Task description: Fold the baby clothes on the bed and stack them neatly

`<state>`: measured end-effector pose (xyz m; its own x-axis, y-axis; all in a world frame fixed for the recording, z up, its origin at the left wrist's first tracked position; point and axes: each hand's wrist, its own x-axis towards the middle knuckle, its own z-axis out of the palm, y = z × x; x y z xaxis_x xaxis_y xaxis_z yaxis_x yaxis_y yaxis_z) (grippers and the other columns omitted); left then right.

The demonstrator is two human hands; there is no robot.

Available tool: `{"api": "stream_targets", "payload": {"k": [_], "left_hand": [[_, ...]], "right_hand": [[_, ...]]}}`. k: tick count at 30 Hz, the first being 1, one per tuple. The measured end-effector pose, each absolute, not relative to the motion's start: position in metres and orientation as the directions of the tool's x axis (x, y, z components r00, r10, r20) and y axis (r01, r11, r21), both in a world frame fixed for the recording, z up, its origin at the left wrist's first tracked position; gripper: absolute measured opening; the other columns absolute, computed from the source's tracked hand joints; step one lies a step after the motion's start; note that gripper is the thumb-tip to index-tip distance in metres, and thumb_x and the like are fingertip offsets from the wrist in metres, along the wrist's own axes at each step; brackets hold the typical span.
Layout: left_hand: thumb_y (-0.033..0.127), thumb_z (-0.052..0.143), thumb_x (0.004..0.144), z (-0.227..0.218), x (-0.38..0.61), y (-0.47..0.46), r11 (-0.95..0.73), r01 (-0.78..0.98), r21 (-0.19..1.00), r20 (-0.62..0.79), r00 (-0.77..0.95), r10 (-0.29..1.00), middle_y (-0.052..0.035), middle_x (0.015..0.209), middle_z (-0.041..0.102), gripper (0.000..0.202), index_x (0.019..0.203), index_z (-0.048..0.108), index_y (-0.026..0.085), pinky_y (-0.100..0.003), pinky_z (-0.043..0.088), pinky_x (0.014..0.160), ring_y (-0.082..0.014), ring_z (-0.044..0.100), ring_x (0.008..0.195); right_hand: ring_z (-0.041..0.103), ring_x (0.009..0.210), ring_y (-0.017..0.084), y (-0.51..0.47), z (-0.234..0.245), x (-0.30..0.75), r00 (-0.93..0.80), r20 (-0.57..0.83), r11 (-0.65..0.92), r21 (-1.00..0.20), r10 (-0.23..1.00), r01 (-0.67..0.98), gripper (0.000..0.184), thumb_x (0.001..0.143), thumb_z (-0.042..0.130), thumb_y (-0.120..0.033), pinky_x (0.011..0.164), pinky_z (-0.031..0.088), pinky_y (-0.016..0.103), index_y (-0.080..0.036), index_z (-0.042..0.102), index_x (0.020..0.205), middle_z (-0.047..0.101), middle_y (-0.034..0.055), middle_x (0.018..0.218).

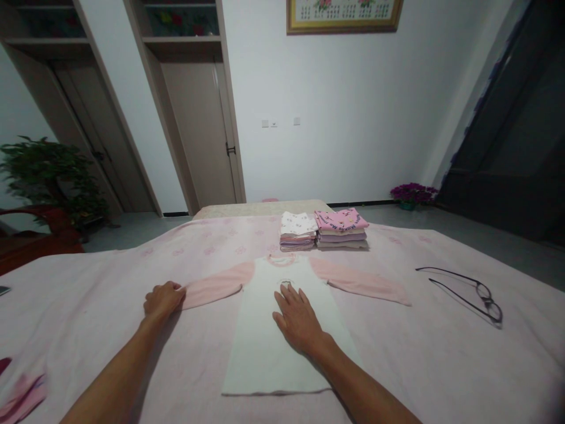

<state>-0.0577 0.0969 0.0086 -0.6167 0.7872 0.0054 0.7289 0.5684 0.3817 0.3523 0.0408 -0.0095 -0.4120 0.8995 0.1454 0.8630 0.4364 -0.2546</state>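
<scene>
A child's long-sleeved shirt (260, 347) with a white body and pink sleeves lies spread flat in front of me, its collar pointing away. My left hand (164, 299) pinches the cuff end of the sleeve on the left, fingers closed on the cloth. Flat on the chest of the shirt rests my right hand (298, 318), fingers stretched and a little apart, partly covering a small print. The other sleeve (371, 285) stretches out to the right, untouched.
Two folded stacks of clothes, a white-topped one (298, 231) and a pink-topped one (342, 227), sit beyond the collar. Eyeglasses (488, 300) lie at right on the pink bedsheet (441, 359). Pink cloth (24, 397) shows at lower left, a dark flat object (4, 290) at the left edge.
</scene>
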Motion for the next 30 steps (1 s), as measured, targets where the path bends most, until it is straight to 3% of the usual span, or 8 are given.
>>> {"api": "stream_targets", "payload": {"k": [6,11,15,17,20,22,26,30], "left_hand": [[0.043,0.056,0.074,0.031,-0.038,0.096,0.451,0.703,0.55,0.037,-0.56,0.828,-0.0114,0.092,0.07,0.03,0.093,0.063,0.02,-0.039,0.047,0.075,-0.0331,0.064,0.091],[0.048,0.054,0.078,0.048,0.028,0.094,0.191,0.631,0.752,0.081,-0.375,0.923,-0.0075,0.095,0.07,0.037,0.099,0.062,0.018,-0.029,0.048,0.067,-0.0232,0.066,0.082],[0.056,0.059,0.076,0.038,0.111,0.074,0.024,0.494,0.869,0.06,-0.154,0.986,-0.0056,0.089,0.071,0.049,0.106,0.063,0.017,-0.026,0.048,0.063,-0.0189,0.065,0.074],[0.053,0.071,0.068,0.025,0.147,0.061,0.025,0.24,0.97,-0.039,0.056,0.998,-0.0082,0.09,0.07,0.058,0.111,0.062,0.015,-0.027,0.047,0.06,-0.0189,0.064,0.071],[0.047,0.082,0.058,0.01,0.176,0.046,0.105,-0.016,0.994,-0.098,0.257,0.961,-0.0123,0.101,0.069,0.07,0.115,0.061,0.015,-0.029,0.049,0.069,-0.0203,0.066,0.079],[0.045,0.083,0.056,0.007,0.175,0.041,0.154,-0.048,0.987,-0.134,0.283,0.95,-0.0127,0.107,0.067,0.073,0.119,0.058,0.016,-0.031,0.049,0.075,-0.021,0.066,0.085],[0.048,0.064,0.076,0.021,0.137,0.027,0.042,0.359,0.933,-0.106,0.162,0.981,-0.0067,0.095,0.065,0.049,0.114,0.059,0.018,-0.03,0.045,0.071,-0.0183,0.063,0.078],[0.041,0.05,0.086,0.037,0.097,0.003,0.0,0.846,0.533,-0.049,0.031,0.998,-0.0008,0.084,0.065,0.026,0.101,0.061,0.023,-0.029,0.037,0.069,-0.0177,0.06,0.076]], "right_hand": [[0.031,0.145,0.028,0.041,-0.015,0.355,-0.41,0.264,0.482,-0.349,0.873,0.803,0.047,0.096,0.047,-0.035,0.121,0.015,0.049,-0.02,0.054,0.14,0.044,0.0114,0.153],[0.058,0.12,0.024,0.045,-0.014,0.357,-0.287,0.386,0.48,-0.666,0.877,0.57,0.033,0.092,0.049,-0.027,0.11,0.037,0.044,-0.021,0.069,0.117,0.068,0.0097,0.125],[0.067,0.099,0.022,0.052,-0.002,0.349,-0.255,0.146,0.198,-0.962,0.956,0.19,0.044,0.092,0.048,-0.044,0.089,0.051,0.041,-0.022,0.062,0.128,0.068,0.0105,0.122],[0.067,0.1,0.023,0.053,-0.002,0.343,-0.293,0.031,0.057,-0.995,0.955,0.082,0.054,0.091,0.049,-0.049,0.087,0.052,0.042,-0.023,0.053,0.139,0.065,0.0114,0.128],[0.059,0.118,0.026,0.055,-0.011,0.334,-0.258,0.053,0.081,-0.991,0.965,0.102,0.068,0.08,0.065,-0.043,0.1,0.046,0.044,-0.021,0.049,0.142,0.06,0.0114,0.135],[0.055,0.123,0.027,0.056,-0.017,0.33,-0.196,0.084,0.116,-0.98,0.977,0.159,0.072,0.072,0.069,-0.031,0.107,0.041,0.044,-0.019,0.051,0.14,0.059,0.0115,0.136],[0.062,0.114,0.025,0.062,-0.016,0.326,-0.1,0.027,0.042,-0.987,0.995,0.152,0.076,0.059,0.057,-0.011,0.101,0.046,0.039,-0.016,0.053,0.135,0.065,0.0121,0.124],[0.067,0.098,0.023,0.074,0.001,0.329,-0.092,-0.027,-0.027,-1.0,0.995,0.0,0.08,0.055,0.052,-0.011,0.085,0.053,0.033,-0.013,0.05,0.135,0.069,0.0121,0.11]]}}
